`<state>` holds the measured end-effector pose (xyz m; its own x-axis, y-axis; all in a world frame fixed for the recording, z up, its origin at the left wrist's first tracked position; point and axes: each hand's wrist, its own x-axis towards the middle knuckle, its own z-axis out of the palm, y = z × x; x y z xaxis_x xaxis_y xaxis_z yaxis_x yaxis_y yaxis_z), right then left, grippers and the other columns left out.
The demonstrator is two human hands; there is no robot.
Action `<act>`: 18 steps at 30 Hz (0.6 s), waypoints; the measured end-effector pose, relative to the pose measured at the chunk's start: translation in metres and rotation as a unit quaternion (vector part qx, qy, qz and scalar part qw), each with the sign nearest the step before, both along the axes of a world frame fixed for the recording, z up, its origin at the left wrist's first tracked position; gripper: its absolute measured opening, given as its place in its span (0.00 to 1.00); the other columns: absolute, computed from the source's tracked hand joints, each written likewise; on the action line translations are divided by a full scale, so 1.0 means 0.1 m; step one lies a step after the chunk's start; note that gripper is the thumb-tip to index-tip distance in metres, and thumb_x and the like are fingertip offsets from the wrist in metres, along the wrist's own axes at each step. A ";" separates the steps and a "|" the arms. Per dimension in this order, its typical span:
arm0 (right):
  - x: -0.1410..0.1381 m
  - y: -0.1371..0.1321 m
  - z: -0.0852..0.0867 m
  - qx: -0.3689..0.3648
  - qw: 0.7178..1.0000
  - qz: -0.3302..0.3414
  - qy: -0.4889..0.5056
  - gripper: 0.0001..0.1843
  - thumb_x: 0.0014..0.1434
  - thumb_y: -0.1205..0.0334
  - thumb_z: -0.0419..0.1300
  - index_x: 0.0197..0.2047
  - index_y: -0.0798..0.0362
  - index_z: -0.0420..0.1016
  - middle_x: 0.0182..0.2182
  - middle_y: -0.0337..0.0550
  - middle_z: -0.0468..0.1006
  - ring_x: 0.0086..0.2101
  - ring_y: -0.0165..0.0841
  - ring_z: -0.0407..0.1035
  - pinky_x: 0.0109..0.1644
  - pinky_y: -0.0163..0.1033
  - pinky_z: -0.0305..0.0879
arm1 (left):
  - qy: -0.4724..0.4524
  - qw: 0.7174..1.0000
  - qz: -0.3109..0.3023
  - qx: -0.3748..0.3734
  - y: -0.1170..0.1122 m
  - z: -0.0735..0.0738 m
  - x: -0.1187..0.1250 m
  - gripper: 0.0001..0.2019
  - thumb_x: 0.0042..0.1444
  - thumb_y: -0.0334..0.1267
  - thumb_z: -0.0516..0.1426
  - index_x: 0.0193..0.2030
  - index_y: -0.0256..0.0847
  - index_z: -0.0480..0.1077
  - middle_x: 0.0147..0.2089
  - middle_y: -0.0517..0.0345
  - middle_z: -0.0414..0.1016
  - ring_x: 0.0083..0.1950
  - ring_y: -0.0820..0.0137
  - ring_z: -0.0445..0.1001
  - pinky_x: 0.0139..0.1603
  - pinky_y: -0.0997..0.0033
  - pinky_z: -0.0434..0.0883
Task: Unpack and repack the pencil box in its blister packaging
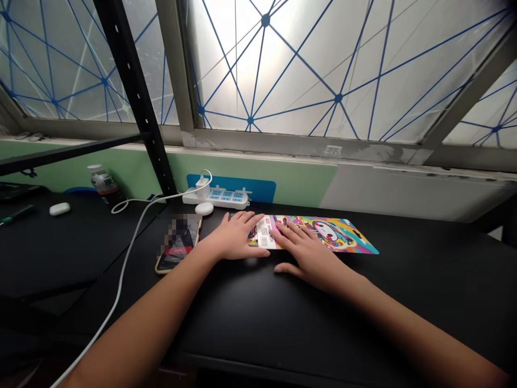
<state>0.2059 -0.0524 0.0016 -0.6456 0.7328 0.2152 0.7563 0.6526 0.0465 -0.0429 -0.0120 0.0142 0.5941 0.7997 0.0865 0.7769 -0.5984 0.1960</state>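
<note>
A colourful flat cardboard package (335, 234) with a cartoon face and a white barcode label lies on the black table (266, 312). My left hand (238, 237) rests palm down over the package's left end, fingers stretched out and thumb apart. On its middle part lies my right hand (301, 248), also palm down with fingers spread, its thumb on or just above the table. Both hands are open, and they cover part of the print. Left of my left hand lies a phone (181, 250) in a light case, its screen partly blurred.
Behind the phone are a small white case (204, 208) and a white power strip (216, 198) with a plugged-in charger. A white cable (133, 242) runs past my left arm. Further left stand a bottle (105, 186) and a black metal post (141, 102).
</note>
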 end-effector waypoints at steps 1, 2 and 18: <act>-0.01 0.01 -0.01 0.002 1.000 -0.001 -0.002 0.43 0.63 0.36 0.55 0.73 0.49 0.54 0.70 0.53 0.57 0.69 0.53 0.46 0.68 0.63 0.51 | 0.001 1.000 0.000 -0.001 0.00 0.00 0.00 0.50 0.51 0.76 0.49 0.75 0.52 0.45 0.76 0.47 0.49 0.74 0.46 0.48 0.68 0.31 0.48; 0.00 0.01 0.00 0.002 1.000 -0.001 -0.004 0.42 0.63 0.36 0.55 0.73 0.49 0.54 0.70 0.53 0.57 0.69 0.52 0.47 0.68 0.62 0.52 | 0.000 1.000 -0.001 -0.002 0.00 0.00 -0.01 0.51 0.50 0.76 0.49 0.75 0.52 0.44 0.76 0.47 0.49 0.74 0.47 0.47 0.68 0.32 0.47; 0.10 0.03 0.07 -0.015 0.999 0.007 0.031 0.30 0.67 0.44 0.53 0.68 0.46 0.64 0.65 0.50 0.67 0.64 0.50 0.59 0.64 0.60 0.59 | -0.005 1.000 0.003 -0.024 -0.04 0.05 -0.03 0.52 0.49 0.75 0.51 0.75 0.50 0.43 0.77 0.50 0.47 0.75 0.48 0.44 0.70 0.38 0.44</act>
<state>0.2157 -0.0496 0.0088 -0.6419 0.7303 0.2337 0.7479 0.6635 -0.0191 -0.0456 -0.0156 0.0196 0.5890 0.8063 0.0538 0.7782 -0.5839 0.2312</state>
